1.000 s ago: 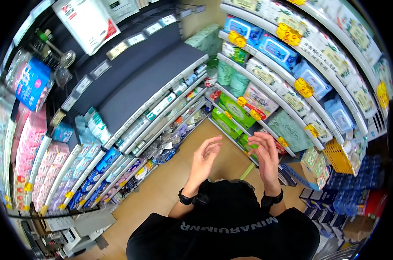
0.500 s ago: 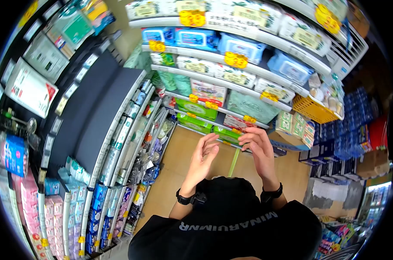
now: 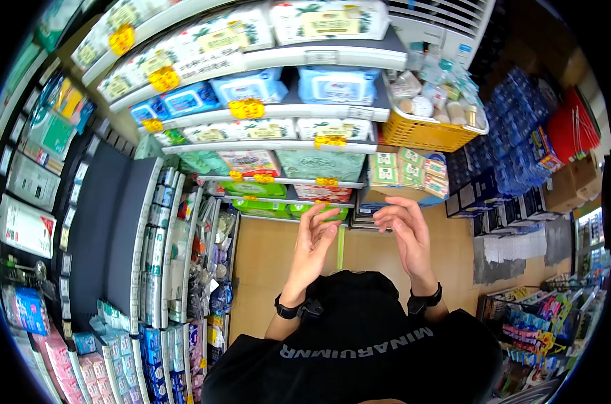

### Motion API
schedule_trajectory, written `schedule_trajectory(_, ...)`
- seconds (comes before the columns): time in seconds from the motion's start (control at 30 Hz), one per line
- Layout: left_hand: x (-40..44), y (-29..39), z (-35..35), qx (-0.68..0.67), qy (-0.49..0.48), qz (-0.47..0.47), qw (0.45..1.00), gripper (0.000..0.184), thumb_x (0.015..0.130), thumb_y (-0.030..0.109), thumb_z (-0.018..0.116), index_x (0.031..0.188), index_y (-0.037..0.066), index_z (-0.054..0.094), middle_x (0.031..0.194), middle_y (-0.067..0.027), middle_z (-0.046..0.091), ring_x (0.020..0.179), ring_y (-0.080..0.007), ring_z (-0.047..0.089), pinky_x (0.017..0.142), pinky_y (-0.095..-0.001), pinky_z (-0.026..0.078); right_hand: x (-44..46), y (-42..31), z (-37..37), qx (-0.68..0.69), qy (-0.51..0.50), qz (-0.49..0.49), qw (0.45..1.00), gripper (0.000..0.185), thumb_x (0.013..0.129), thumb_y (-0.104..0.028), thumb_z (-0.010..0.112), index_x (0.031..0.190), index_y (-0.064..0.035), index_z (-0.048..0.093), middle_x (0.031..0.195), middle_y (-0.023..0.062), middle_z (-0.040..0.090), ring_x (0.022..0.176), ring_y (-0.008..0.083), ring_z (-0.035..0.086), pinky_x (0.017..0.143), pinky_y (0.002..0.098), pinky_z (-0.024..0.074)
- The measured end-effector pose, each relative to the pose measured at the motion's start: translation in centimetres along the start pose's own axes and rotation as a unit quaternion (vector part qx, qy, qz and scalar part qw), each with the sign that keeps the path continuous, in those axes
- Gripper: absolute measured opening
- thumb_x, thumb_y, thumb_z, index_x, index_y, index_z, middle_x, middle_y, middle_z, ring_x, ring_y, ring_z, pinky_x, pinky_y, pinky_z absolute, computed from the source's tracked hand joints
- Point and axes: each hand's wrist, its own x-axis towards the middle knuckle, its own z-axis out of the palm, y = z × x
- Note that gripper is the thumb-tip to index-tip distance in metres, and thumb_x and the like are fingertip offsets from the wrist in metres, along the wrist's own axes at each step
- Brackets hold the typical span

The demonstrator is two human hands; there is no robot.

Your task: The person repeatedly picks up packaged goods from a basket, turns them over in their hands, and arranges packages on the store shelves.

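My left hand is raised in front of my chest, its fingers loosely curved and apart, with nothing in it. Across from it, my right hand is held up the same way, also empty. A gap separates the two palms, and neither hand touches anything. Beyond the fingertips stand the lower shelves with green packs and a red-and-white pack. Closest past my right hand is a cardboard box with small green-and-cream packs on top. Each wrist wears a black band.
Shelves of tissue packs and blue wipes packs rise ahead. A yellow basket of bottles and jars stands right of them. Dark shelving runs along the left. Blue wrapped stacks and a hanging-goods rack line the right.
The view has turned to the right, so the shelves have shifted left and the basket and box appear closer to the middle. Both hands keep nearly the same raised, open pose.
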Motion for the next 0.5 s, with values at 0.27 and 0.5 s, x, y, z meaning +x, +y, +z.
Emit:
schedule_trajectory(0.27,3.1,-2.2,7.0,0.014,-0.054,-0.013,0.998,0.047,0.102,0.012,0.057,0.144,0.005,0.036,0.137,-0.0156,0.055,0.117,-0.0222,0.060,0.104,-0.0369,0.044,-1.1,-1.5,-9.1,0.010,0.068,-0.024,0.997,0.036,0.102,-0.018,0.050,0.132,0.0017,0.049,0.111,0.0146,0.067,0.099,0.0184,0.062,0.087,0.0322,0.0471)
schedule_trajectory(0.5,6.3,-2.1,10.2,0.027,-0.096,-0.032,0.994,0.041,0.102,0.011,0.056,0.140,0.004,0.042,0.133,-0.0144,0.059,0.114,-0.0224,0.062,0.102,-0.0362,0.045,-0.9,-1.5,-12.8,0.038,0.138,-0.032,0.989,0.032,0.102,-0.016,0.050,0.127,0.0034,0.054,0.112,0.0145,0.067,0.098,0.0188,0.062,0.087,0.0328,0.0471)
